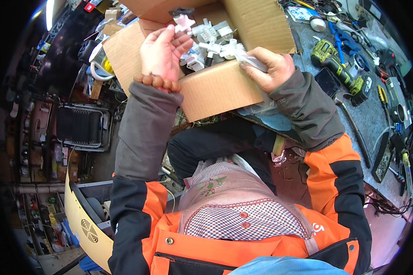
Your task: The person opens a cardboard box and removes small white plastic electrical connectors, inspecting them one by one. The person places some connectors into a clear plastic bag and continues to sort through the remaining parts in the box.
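An open cardboard box [222, 91] sits in front of me, with several white plastic valve-like fittings [211, 48] heaped inside. Over its left side, my left hand [163, 51] has its fingers closed at a pale white fitting [183, 23] with a black part on top. At the near right corner, my right hand [271, 68] pinches a clear plastic bag [252, 61] against the rim of the box. The bag covers part of the heap, and the bottom of the box is hidden.
On the grey workbench [323, 48] to the right lie a green cordless drill [332, 62], a hammer [353, 120], a dark phone-like slab [327, 81] and many hand tools. A black folding chair [83, 127] stands left. A cream-coloured casing [85, 220] is at lower left.
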A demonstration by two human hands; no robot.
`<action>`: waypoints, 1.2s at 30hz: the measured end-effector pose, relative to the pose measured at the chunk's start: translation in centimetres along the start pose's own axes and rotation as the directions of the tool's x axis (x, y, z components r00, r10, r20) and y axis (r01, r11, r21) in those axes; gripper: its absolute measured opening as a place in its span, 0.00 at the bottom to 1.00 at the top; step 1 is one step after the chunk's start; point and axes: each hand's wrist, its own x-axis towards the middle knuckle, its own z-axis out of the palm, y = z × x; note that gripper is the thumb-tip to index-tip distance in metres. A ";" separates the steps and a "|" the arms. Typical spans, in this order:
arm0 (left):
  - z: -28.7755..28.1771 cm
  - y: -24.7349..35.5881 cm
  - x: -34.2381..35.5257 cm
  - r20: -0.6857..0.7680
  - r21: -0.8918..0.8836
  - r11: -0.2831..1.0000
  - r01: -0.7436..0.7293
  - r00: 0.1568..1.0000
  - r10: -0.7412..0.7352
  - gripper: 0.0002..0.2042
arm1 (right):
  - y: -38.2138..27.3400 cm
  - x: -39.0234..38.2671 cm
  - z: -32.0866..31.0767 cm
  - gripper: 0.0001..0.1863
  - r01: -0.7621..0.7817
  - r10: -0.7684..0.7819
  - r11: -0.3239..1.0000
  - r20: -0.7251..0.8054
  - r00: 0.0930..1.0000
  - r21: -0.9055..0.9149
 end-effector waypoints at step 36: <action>-0.2 3.5 5.0 0.489 0.869 -0.038 -0.493 0.846 0.212 0.21 | -0.2 0.1 0.0 0.13 0.028 -0.028 1.000 -0.005 1.000 -0.004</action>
